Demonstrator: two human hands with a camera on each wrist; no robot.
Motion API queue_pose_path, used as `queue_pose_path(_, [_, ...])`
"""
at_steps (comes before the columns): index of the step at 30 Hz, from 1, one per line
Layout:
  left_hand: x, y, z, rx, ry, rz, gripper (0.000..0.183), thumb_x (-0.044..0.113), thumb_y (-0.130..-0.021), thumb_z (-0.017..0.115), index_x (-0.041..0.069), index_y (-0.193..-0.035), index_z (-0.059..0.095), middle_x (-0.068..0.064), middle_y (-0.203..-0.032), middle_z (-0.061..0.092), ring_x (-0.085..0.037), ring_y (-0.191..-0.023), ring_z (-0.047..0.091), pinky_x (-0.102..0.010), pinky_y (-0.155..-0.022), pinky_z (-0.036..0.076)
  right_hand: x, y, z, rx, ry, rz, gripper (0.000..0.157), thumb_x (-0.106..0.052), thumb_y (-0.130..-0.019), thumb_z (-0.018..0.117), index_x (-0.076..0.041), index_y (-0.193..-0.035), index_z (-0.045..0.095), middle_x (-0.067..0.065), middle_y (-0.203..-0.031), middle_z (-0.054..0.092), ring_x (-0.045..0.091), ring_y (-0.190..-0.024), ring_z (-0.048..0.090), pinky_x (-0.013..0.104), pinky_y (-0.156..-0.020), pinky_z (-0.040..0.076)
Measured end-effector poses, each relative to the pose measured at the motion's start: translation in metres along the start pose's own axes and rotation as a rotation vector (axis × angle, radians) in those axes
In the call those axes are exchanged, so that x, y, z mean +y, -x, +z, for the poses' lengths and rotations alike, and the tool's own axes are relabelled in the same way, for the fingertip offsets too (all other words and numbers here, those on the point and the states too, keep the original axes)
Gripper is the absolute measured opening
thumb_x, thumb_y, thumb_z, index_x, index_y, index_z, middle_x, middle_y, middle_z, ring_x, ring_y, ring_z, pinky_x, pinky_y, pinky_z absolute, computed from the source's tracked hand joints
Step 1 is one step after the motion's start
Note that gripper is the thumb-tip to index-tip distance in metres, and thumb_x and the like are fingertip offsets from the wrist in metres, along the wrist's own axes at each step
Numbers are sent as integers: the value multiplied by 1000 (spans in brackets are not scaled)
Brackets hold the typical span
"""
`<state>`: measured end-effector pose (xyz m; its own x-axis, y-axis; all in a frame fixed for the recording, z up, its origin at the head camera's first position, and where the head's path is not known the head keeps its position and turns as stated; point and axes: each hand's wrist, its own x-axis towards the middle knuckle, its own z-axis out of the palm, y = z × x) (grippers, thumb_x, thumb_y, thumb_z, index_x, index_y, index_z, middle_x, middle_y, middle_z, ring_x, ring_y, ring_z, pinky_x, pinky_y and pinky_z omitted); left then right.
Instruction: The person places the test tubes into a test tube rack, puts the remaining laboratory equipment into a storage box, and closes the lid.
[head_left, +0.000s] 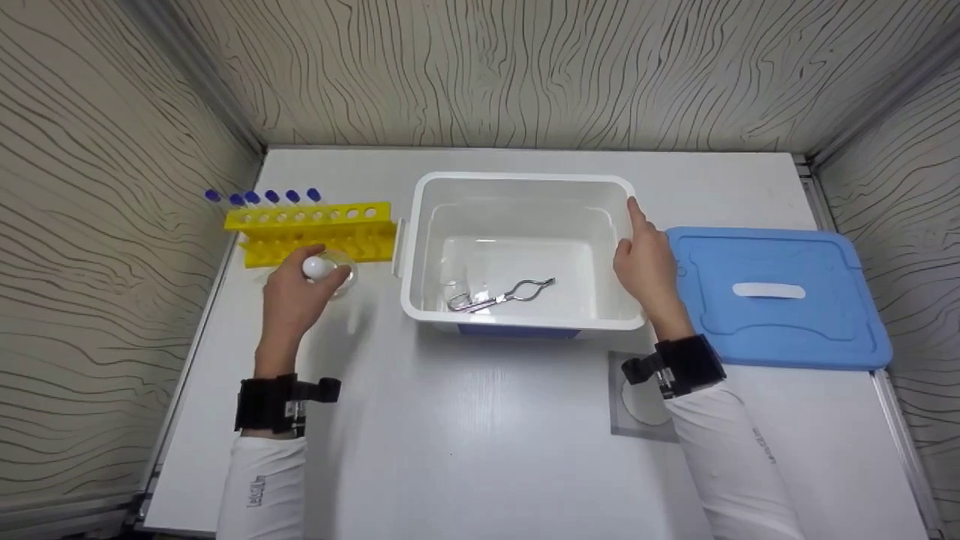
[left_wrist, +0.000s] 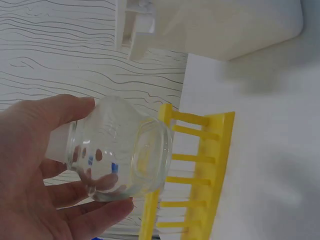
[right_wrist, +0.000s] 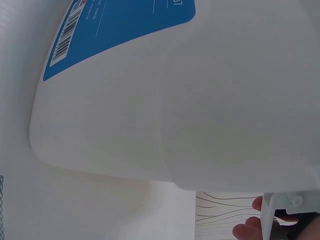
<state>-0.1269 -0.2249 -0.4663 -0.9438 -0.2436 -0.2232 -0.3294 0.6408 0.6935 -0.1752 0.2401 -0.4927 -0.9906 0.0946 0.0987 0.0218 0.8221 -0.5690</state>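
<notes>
- The left hand [head_left: 295, 291] pinches the glass bottle [left_wrist: 122, 147] near its neck, beside the yellow rack [head_left: 322, 231].
- The bottle's long axis looks nearly upright, white top uppermost.
- The white bin [head_left: 525, 323] opens to the bottle's right; the right hand [head_left: 649, 262] grips its right rim, well apart from the bottle.

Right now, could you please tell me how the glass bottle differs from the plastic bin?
The glass bottle is transparent, while the plastic bin is white. The bottle is much smaller than the bin. The bottle wears a white cap; the bin stands open. Both are held, by left hand and right hand respectively.
</notes>
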Motion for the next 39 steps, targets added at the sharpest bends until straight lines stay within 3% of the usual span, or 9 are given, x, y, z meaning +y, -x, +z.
queue_pose_path(10, [40, 0, 2, 25, 20, 81, 67, 51, -88, 67, 16, -143, 52, -10, -145, 57, -29, -117, 62, -46, -97, 56, 0, 0, 0, 2, 1, 11, 61, -1, -94, 43, -3, -154, 31, 39, -119, 61, 38, -78, 58, 48, -58, 48])
queue_pose_path(16, [60, -1, 4, 28, 38, 116, 65, 48, -87, 68, 16, -142, 53, -10, -143, 58, -27, -114, 64, -44, -94, 58, -1, 0, 0, -5, -11, 7, 61, -1, -95, 42, -3, -155, 31, 39, -119, 60, 40, -81, 58, 51, -61, 49])
queue_pose_path(22, [82, -2, 6, 39, 51, 192, 61, 42, -86, 71, 14, -138, 57, -10, -138, 62, -27, -112, 66, -43, -91, 58, 0, 1, 0, 0, -11, 0, 60, 0, -95, 41, -3, -154, 32, 38, -115, 62, 36, -75, 56, 44, -55, 44])
queue_pose_path(26, [94, -1, 10, 58, 13, 267, 57, 38, -86, 73, 11, -134, 59, -13, -134, 64, -29, -114, 65, -44, -92, 58, -1, 1, 0, 1, -12, -5, 60, 0, -95, 41, -3, -154, 32, 38, -115, 62, 36, -74, 56, 42, -53, 43])
queue_pose_path(31, [109, 3, 17, 67, -54, 344, 56, 36, -85, 74, 9, -132, 61, -15, -127, 67, -30, -112, 66, -44, -95, 56, 0, 1, 0, 0, -12, -2, 60, -1, -95, 41, -3, -154, 31, 39, -114, 61, 40, -79, 58, 49, -58, 47])
queue_pose_path(39, [125, 7, 28, 2, -137, 413, 55, 38, -84, 76, 10, -130, 62, -14, -121, 68, -29, -105, 67, -42, -91, 55, 1, 0, -1, 6, -9, -10, 61, -1, -94, 42, -3, -154, 31, 41, -118, 60, 46, -84, 60, 56, -62, 50])
